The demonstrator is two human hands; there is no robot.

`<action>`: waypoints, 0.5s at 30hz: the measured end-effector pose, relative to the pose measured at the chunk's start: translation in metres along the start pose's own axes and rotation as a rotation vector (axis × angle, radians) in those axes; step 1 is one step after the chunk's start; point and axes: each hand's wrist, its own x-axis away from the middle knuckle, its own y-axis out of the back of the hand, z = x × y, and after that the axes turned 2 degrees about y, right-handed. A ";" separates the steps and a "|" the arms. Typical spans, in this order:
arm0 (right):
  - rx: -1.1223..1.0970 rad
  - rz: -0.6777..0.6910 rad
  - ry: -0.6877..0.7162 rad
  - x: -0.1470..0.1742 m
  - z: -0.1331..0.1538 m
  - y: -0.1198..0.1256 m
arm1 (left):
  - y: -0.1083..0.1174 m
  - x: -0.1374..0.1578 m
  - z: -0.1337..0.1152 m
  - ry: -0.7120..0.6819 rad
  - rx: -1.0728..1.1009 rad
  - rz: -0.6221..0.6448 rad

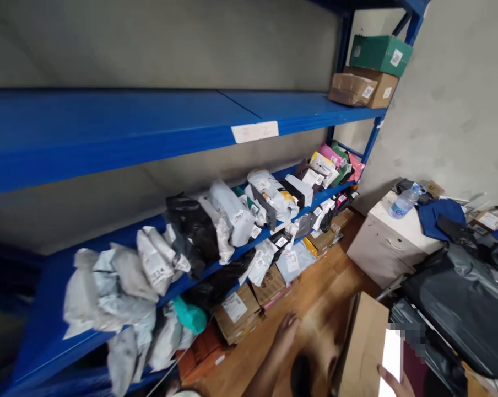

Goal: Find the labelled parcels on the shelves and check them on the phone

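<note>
My left hand [287, 329] is held out over the wooden floor, its fingers loosely bent and slightly blurred. Nothing shows in it. It is closest to the labelled cardboard box [235, 312] under the shelving, but apart from it. At the lower right, my right hand [394, 382] grips the edge of a brown cardboard box [365, 336]. Its fingers lie over a bright white rectangle [391, 353] on the box, probably a label; part of it is pixelated. The underside of that box and the rest of the hand are hidden or out of frame.
Blue shelving [150, 144] runs along the wall, with several bagged parcels [232, 215] on its middle and lower levels. Boxes [381, 55] are stacked at its upper far end. A white cabinet [387, 242] carries a water bottle [405, 201]. Dark bags [459, 292] crowd the right side.
</note>
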 end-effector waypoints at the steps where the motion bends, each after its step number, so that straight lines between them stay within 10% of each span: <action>1: -0.040 0.018 -0.016 0.003 0.009 -0.005 | -0.006 0.001 -0.002 0.014 0.001 0.007; 15: -0.316 0.361 0.131 -0.061 0.108 -0.001 | -0.046 0.019 -0.038 0.001 0.089 -0.022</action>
